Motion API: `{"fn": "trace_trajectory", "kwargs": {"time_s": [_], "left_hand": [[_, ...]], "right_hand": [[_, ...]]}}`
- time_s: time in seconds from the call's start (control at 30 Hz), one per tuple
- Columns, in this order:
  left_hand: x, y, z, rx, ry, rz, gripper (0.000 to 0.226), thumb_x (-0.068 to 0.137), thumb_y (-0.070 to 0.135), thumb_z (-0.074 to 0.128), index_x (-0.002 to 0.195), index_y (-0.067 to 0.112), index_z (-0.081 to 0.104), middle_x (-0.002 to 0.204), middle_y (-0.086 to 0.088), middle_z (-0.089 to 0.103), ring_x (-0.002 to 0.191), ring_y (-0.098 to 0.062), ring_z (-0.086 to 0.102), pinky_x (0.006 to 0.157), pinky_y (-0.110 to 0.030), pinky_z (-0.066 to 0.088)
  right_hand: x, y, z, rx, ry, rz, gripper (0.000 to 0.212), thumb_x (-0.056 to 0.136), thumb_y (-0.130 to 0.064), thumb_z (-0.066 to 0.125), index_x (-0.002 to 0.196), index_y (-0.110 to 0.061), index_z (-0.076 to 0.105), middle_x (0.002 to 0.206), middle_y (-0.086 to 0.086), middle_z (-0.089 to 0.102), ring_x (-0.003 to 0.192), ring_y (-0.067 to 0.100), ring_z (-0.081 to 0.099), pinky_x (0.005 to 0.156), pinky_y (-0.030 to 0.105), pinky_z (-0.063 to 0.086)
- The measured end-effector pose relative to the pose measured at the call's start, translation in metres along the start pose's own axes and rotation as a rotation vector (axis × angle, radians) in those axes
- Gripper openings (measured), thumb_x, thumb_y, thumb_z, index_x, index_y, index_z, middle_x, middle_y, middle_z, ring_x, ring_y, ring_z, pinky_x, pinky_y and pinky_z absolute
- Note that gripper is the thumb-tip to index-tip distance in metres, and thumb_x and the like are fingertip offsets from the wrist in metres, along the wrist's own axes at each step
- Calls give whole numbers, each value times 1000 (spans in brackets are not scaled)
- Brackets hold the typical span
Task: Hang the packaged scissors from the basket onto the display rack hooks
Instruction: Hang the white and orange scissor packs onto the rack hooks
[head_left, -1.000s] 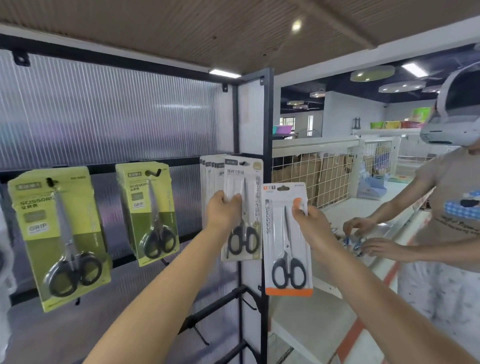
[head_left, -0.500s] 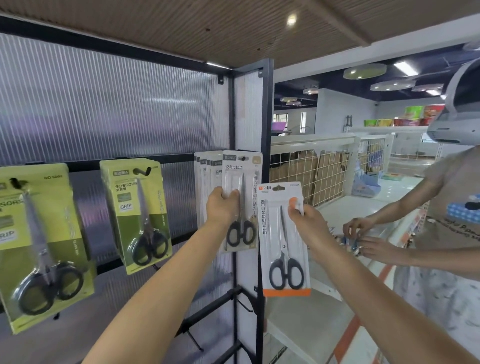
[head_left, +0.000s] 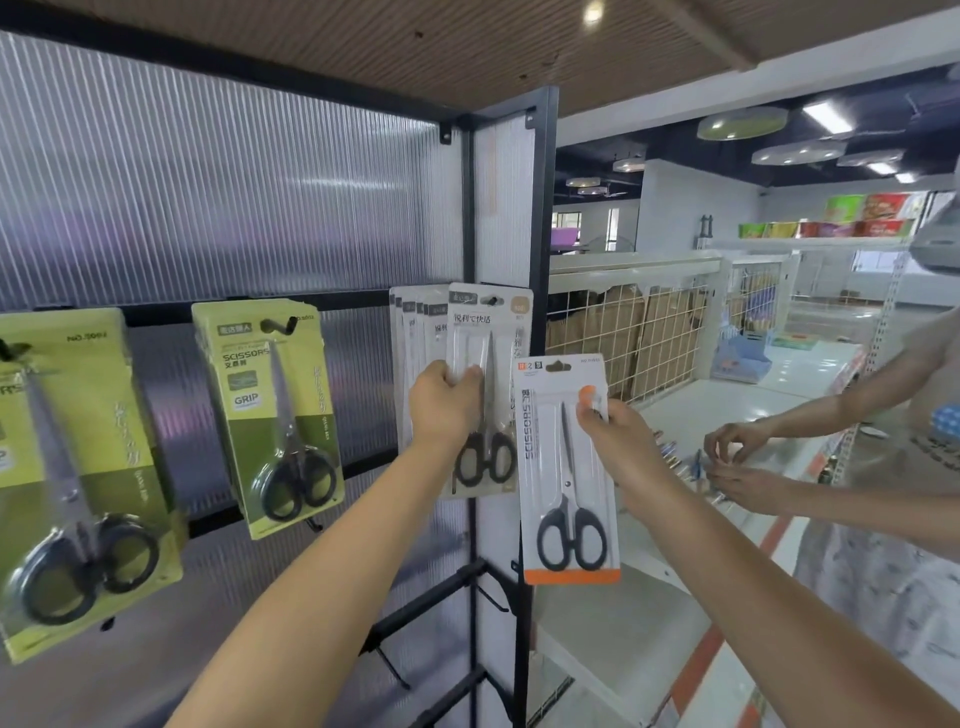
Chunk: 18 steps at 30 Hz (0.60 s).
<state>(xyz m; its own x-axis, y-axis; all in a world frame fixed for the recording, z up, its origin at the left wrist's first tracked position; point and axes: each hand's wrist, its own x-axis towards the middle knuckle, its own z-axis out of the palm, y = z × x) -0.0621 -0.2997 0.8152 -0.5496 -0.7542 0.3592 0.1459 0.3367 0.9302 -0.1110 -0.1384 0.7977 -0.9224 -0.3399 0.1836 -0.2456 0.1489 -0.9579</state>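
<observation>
Right hand (head_left: 618, 441) pinches an orange-edged scissors pack (head_left: 569, 467), held off the rack. Left hand (head_left: 444, 402) grips the front grey scissors pack (head_left: 491, 389) hanging on a hook (head_left: 493, 300). Green packs (head_left: 267, 415) hang further left.

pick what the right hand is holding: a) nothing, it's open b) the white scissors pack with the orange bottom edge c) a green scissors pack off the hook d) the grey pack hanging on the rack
b: the right hand pinches the white scissors pack with the orange bottom edge near its top, off any hook, while the left hand grips the grey scissors pack on the rack.
</observation>
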Motion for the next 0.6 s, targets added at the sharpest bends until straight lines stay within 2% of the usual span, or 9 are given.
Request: {"fn": "trace_trajectory", "kwargs": {"time_s": [0.1, 0.17, 0.27, 0.33, 0.4, 0.43, 0.53, 0.6], "left_hand": [[-3, 2, 3, -22, 3, -1, 39, 88, 14, 56, 60, 16, 28, 61, 1, 32, 58, -15, 32, 55, -27, 32], [-4, 2, 6, -72, 14, -15, 41, 85, 9, 53, 58, 17, 24, 58, 2, 29, 54, -14, 28, 50, -25, 26], [-2, 2, 7, -159, 43, -61, 41, 84, 3, 50, 56, 18, 24, 54, 4, 30, 50, -12, 29, 48, -23, 26], [2, 3, 4, -128, 67, -67, 40, 86, 4, 50, 57, 17, 26, 55, 4, 32, 48, -10, 30, 44, -21, 27], [8, 2, 0, -44, 85, -58, 38, 87, 7, 51, 59, 15, 28, 58, 3, 34, 51, -10, 31, 43, -22, 29], [11, 1, -1, -17, 91, -54, 37, 88, 9, 51, 59, 15, 28, 60, 3, 34, 52, -10, 30, 45, -23, 29], [17, -8, -3, 63, 72, -43, 34, 91, 16, 51, 63, 15, 31, 64, 3, 37, 59, -13, 36, 49, -23, 31], [19, -13, -6, 126, 56, -29, 32, 94, 20, 50, 66, 16, 33, 66, 3, 40, 62, -13, 39, 50, -22, 33]], "right_hand": [[0, 0, -1, 0, 0, 3, 44, 96, -45, 43, 129, -17, 51, 113, 1, 58, 95, 12, 52, 84, 31, 38], [-3, -1, -1, -10, 2, 13, 41, 97, -43, 43, 125, -15, 53, 120, 11, 57, 104, 19, 55, 90, 35, 42], [-8, -4, -2, -14, -5, 12, 36, 98, -40, 42, 122, -15, 54, 128, 12, 54, 105, 21, 54, 94, 35, 39], [-9, -4, -3, -21, -16, 10, 38, 99, -40, 42, 123, -13, 53, 126, 11, 56, 101, 21, 54, 92, 34, 39], [-9, -5, -2, -32, -14, 13, 37, 98, -40, 42, 118, -12, 54, 119, 15, 58, 110, 31, 54, 96, 41, 41], [-8, -5, -2, -29, -13, 15, 35, 98, -41, 43, 119, -15, 53, 123, 15, 57, 114, 33, 53, 98, 43, 40], [-3, -4, 0, -6, -12, -7, 43, 97, -44, 44, 131, -19, 50, 120, 1, 57, 97, 12, 53, 90, 33, 39], [-2, -3, 2, -8, -20, -18, 44, 97, -43, 44, 134, -20, 49, 119, -3, 56, 101, 11, 50, 91, 31, 36]]}}
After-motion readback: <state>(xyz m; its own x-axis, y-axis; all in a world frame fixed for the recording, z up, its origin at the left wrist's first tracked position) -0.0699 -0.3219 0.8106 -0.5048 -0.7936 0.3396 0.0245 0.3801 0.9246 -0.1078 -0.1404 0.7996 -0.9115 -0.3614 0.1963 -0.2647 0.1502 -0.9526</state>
